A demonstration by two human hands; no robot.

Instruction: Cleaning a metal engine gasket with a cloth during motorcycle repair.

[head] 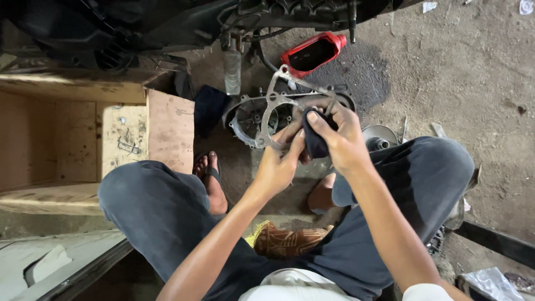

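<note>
- We see an open brown cardboard box (83,139) lying on its side at left.
- We see a red plastic oil container (312,53), cut open, on the ground ahead.
- We see crumpled clear plastic wrap (493,281) at lower right.

Both forearms extended, left hand (277,166) pinching, right hand (339,139) fingers curled closed

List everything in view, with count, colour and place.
gasket: one, grey, thin, held up at centre
rag: one, dark, against the gasket
engine case: one, grey, on the floor behind the gasket
container: one, red, top centre
box: one, brown cardboard, left
scooter: one, black, along the top
cloth: one, patterned brown, between the knees
left hand: grips the gasket
right hand: grips the rag
</note>
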